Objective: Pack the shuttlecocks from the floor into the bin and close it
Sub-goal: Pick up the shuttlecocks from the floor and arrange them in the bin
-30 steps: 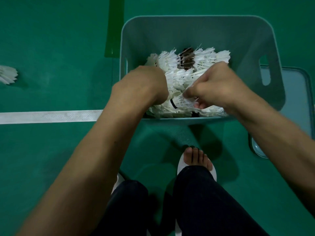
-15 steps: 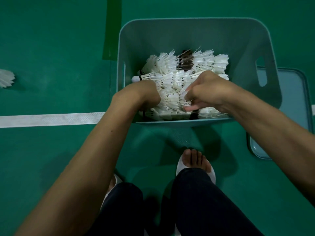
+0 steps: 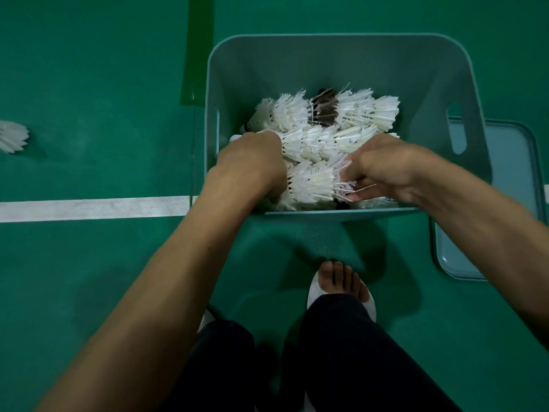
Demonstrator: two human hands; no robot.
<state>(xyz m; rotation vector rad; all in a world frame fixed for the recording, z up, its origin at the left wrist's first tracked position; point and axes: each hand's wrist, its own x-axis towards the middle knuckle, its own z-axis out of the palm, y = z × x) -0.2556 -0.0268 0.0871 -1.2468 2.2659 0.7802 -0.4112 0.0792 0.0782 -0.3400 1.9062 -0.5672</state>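
A pale teal plastic bin [image 3: 297,66] stands open on the green floor, holding several white feather shuttlecocks [image 3: 326,138] and one dark one [image 3: 325,107]. Both my hands are inside it near the front wall. My left hand [image 3: 252,165] presses down among the feathers at the left, fingers curled and hidden. My right hand [image 3: 383,168] pinches the feather skirt of a row of nested shuttlecocks [image 3: 315,182] lying across the front. One more shuttlecock [image 3: 12,136] lies on the floor far left. The bin's lid [image 3: 490,203] lies flat on the floor to the right.
A white court line [image 3: 89,208] runs across the floor left of the bin, and a dark green strip [image 3: 197,49] runs away from it. My foot in a white sandal [image 3: 341,286] and my dark trouser legs are just in front of the bin.
Both hands have sunk lower and nearer the bin's front wall, pushing the row of shuttlecocks down. The view has shifted slightly, so the bin sits lower in frame.
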